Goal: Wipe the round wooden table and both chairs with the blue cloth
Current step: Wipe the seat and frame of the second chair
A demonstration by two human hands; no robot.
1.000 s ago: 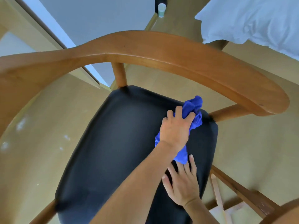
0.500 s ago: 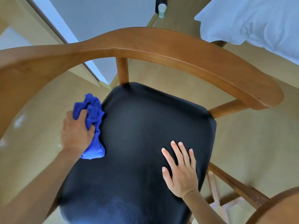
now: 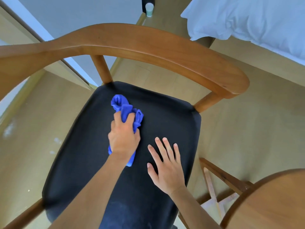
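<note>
At the bottom right, nearest the camera, the curved edge of the round wooden table [image 3: 270, 200] enters the view, with the slats of its wooden base [image 3: 221, 177] showing beside the chair. Just beyond, the right hand [image 3: 166, 169] lies flat on the chair's black seat [image 3: 79, 154], fingers straight and spread and holding nothing; it probably braces the person leaning over and steadies the chair against the wiping strokes. To its left and slightly farther, close by but not touching it, the left hand [image 3: 123, 136] presses the blue cloth [image 3: 127, 109] onto the middle of the seat, with fingers and thumb curled round the bunched fabric so that the wad holds together and takes the pressure of the palm. The cloth is rolled into a rough sausage whose long axis runs from the near edge under the wrist away toward the chair's back, with the thicker twisted end pointing to the back left post [image 3: 102, 70]. Farthest off, the curved wooden backrest rail [image 3: 148, 45] arcs over the seat, with white bedding [image 3: 255, 19] above it at the right.
</note>
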